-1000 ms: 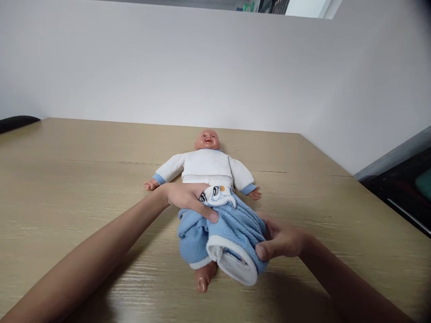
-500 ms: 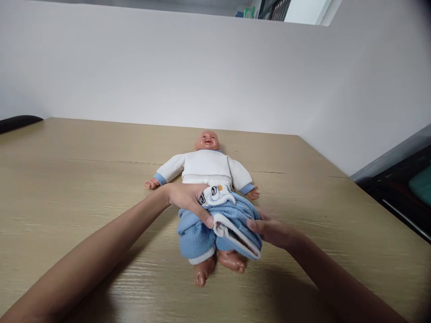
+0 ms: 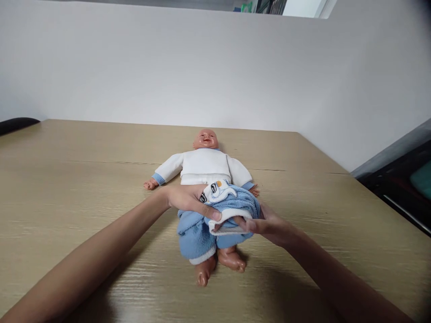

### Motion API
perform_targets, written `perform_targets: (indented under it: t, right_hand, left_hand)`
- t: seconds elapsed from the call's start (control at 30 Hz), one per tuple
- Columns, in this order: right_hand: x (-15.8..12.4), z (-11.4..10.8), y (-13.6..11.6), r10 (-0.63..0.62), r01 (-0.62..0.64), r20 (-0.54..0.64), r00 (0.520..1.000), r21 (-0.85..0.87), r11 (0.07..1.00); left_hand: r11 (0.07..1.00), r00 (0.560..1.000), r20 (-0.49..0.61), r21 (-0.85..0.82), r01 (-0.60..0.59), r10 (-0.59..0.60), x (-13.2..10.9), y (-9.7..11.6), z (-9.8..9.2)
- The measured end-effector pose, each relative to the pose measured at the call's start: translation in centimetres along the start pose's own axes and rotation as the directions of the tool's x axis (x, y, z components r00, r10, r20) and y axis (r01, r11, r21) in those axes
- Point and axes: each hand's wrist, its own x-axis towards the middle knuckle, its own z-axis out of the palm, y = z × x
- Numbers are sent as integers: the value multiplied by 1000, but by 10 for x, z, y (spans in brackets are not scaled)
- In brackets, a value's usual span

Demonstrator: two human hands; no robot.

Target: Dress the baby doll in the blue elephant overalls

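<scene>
Where the wooden table (image 3: 67,179) runs out to the left, a dark curved object (image 3: 16,123) shows at the far edge, too little of it in view to name.

Item, left hand (image 3: 186,199): laid across the waist of the baby doll (image 3: 205,166), thumb curled onto the bunched cloth, fingers closed on the waistband area; how firmly they pinch cannot be told. Risk: if this hand lifts or slackens, the doll is likely to slide along the smooth tabletop under any tug from the other side.

Item, baby doll: supine at the table's middle, head away from the person, white top (image 3: 205,163) with blue cuffs, both arms spread, bare feet (image 3: 218,264) pointing toward the camera.

Item, blue fleece trousers (image 3: 197,237): one leg on, reaching to the ankle; the other leg gathered into a roll at the doll's hip, white cuff (image 3: 227,220) outward, a cartoon patch (image 3: 217,190) above it. Risk: the roll could slip off the hip, or the bare foot could snag inside the bunched fleece.

Item, right hand (image 3: 266,224): fingers pressed together on the rolled cuff, pinching it from the side. Risk: the grip is shallow, so the thick cloth may spring free.

Item, dark furniture (image 3: 400,184): beyond the table's right edge, well apart.
</scene>
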Motion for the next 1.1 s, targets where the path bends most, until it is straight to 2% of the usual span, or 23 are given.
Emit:
perform_targets:
  t: [0.1, 0.17, 0.27, 0.37, 0.43, 0.53, 0.6, 0.67, 0.77, 0.9, 0.93, 1.0, 1.1]
  right_hand:
    - [5, -4, 2, 20, -24, -50, 999, -64, 998]
    - [9, -7, 5, 15, -35, -176, 984, -111, 993]
    - [9, -2, 8, -19, -17, -349, 937, -98, 995]
    - [-2, 23, 5, -17, -8, -429, 903, -56, 998]
    - [-15, 48, 5, 40, -79, -515, 856, -54, 995]
    - [-40, 86, 18, 184, -265, -594, 783, -51, 963]
    - [-55, 104, 32, 216, -285, -613, 760, -16, 958]
    - [-66, 115, 47, 178, -255, -675, 716, -15, 967]
    - [-79, 121, 64, 66, -219, -780, 622, -92, 971]
    - [-91, 118, 77, -106, -259, -867, 487, -259, 930]
    - [-93, 118, 79, -136, -277, -869, 476, -295, 914]
    - [-95, 117, 84, -196, -291, -849, 491, -371, 882]
    - [-93, 117, 88, -284, -286, -822, 495, -462, 839]
  left_hand:
    - [999, 996, -81, 3, 38, -38, -2, 1, 3]
    - [996, 989, -119, 0, 93, -93, -4, 1, 4]
    - [986, 975, -151, -55, 159, -165, -7, -1, 4]
    - [991, 987, -121, -100, 92, -103, -8, -1, 5]
    - [996, 992, -99, -52, 69, -74, -7, 4, 8]
    - [987, 987, -50, 53, 155, -152, -7, 15, 14]
    - [975, 980, -15, 100, 199, -199, -7, 21, 18]
    - [965, 975, 6, 143, 219, -222, -6, 25, 22]
    - [930, 963, 21, 268, 252, -267, -4, 27, 28]
    - [775, 914, -59, 511, 373, -401, 0, 31, 36]
    - [730, 900, -89, 554, 400, -426, 1, 32, 38]
    - [652, 882, -136, 624, 429, -451, 2, 33, 43]
    - [587, 870, -191, 671, 454, -454, 1, 29, 49]
